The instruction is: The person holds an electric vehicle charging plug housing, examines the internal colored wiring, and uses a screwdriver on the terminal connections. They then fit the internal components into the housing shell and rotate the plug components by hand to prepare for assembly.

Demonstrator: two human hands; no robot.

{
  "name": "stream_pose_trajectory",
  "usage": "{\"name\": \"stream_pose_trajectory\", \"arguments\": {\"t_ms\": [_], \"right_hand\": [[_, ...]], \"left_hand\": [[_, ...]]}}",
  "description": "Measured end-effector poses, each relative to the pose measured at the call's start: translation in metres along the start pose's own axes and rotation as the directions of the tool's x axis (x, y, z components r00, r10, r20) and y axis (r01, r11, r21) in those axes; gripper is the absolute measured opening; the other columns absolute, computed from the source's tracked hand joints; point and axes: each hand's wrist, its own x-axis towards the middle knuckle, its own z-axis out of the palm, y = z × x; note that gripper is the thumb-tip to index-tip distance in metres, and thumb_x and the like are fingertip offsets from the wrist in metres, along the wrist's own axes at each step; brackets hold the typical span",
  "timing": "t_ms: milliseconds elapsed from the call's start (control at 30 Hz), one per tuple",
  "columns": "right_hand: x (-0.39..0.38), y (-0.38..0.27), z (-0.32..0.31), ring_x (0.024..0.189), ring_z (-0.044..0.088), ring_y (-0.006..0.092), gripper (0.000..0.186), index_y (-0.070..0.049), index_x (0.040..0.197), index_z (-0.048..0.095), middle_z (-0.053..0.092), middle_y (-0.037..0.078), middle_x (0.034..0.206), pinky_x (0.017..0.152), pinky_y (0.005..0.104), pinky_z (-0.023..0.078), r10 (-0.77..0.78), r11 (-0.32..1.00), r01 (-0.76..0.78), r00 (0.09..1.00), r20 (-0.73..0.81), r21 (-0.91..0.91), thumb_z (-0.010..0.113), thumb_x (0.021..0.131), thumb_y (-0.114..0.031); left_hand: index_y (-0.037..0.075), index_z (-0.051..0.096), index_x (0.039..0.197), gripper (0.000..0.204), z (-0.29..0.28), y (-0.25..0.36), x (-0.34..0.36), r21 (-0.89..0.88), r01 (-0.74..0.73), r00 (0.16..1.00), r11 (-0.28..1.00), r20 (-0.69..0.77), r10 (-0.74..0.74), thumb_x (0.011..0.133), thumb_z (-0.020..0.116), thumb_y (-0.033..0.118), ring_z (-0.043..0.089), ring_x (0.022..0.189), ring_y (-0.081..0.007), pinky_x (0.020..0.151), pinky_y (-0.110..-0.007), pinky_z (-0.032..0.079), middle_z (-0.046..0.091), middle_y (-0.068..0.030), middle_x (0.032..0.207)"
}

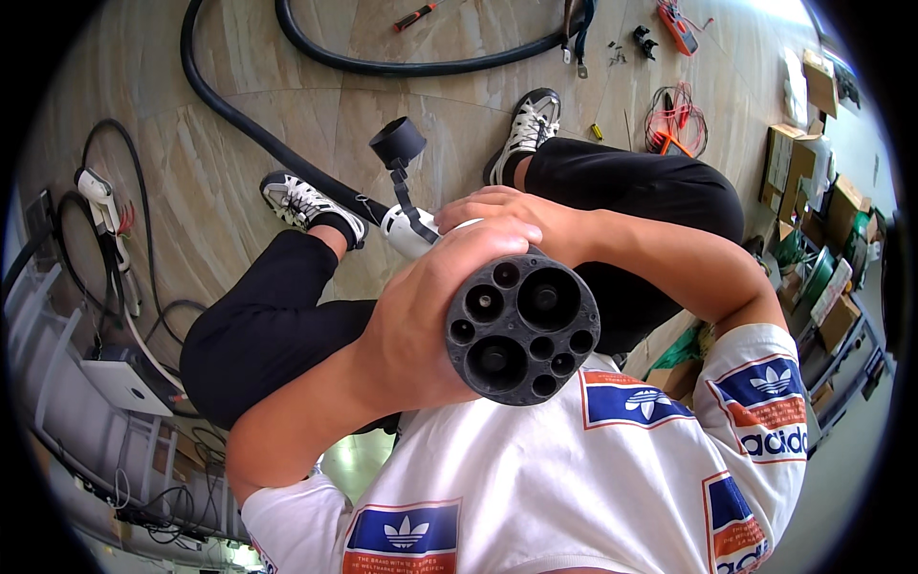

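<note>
An electric-vehicle charging plug (524, 328), with a round black face and several pin holes, points up toward me. My left hand (421, 301) is wrapped around its side behind the face. Just beyond, my right hand (492, 208) is closed over the plug's body, its fingers partly hidden. The white handle (404, 232) shows past my hands, and a thick black cable (258, 134) runs from it to the far left. A round black cap (397, 142) hangs off the plug on a jointed strap.
On the floor at the far side lie a screwdriver (416, 16), a red multimeter (679, 29), a black clip (644, 42) and coiled test leads (681, 120). Cardboard boxes (789, 163) line the right. Another white plug (98, 191) and cables hang by a grey rack (57, 354) at left.
</note>
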Motion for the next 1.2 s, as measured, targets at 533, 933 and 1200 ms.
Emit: {"name": "stream_pose_trajectory", "arguments": {"t_ms": [533, 933, 1200], "right_hand": [[0.002, -0.009, -0.002, 0.109, 0.063, 0.0402, 0.081, -0.003, 0.129, 0.052, 0.065, 0.021, 0.116, 0.093, 0.0445, 0.050, 0.141, 0.983, -0.132, 0.988, -0.065, 0.125, 0.091, 0.060, -0.022], [0.014, -0.028, -0.017, 0.098, 0.068, 0.0383, 0.096, 0.009, 0.131, 0.047, 0.069, 0.027, 0.101, 0.087, 0.0408, 0.052, 0.252, 0.953, -0.222, 0.958, -0.134, 0.204, 0.088, 0.068, -0.052], [0.029, -0.047, -0.012, 0.096, 0.062, 0.0156, 0.062, 0.001, 0.124, 0.055, 0.066, 0.010, 0.104, 0.087, 0.0314, 0.050, 0.256, 0.890, -0.139, 0.941, -0.223, 0.435, 0.085, 0.079, -0.032]], "left_hand": [[-0.004, 0.043, 0.135, 0.094, -0.019, -0.002, 0.017, 0.012, 0.195, 0.972, 0.981, -0.135, -0.191, 0.060, 0.094, 0.020, 0.064, 0.110, -0.0249, 0.096, -0.036, 0.051, 0.058, -0.0163, 0.124], [-0.004, 0.058, 0.124, 0.068, -0.050, 0.004, 0.053, -0.170, 0.435, 0.887, 0.884, -0.086, -0.453, 0.063, 0.083, 0.011, 0.065, 0.099, -0.0182, 0.090, -0.032, 0.052, 0.065, -0.0121, 0.116], [0.000, 0.051, 0.130, 0.077, -0.040, -0.005, 0.056, -0.280, 0.305, 0.894, 0.910, -0.246, -0.375, 0.062, 0.088, 0.007, 0.062, 0.102, -0.0156, 0.090, -0.032, 0.052, 0.063, -0.0061, 0.109]]}}
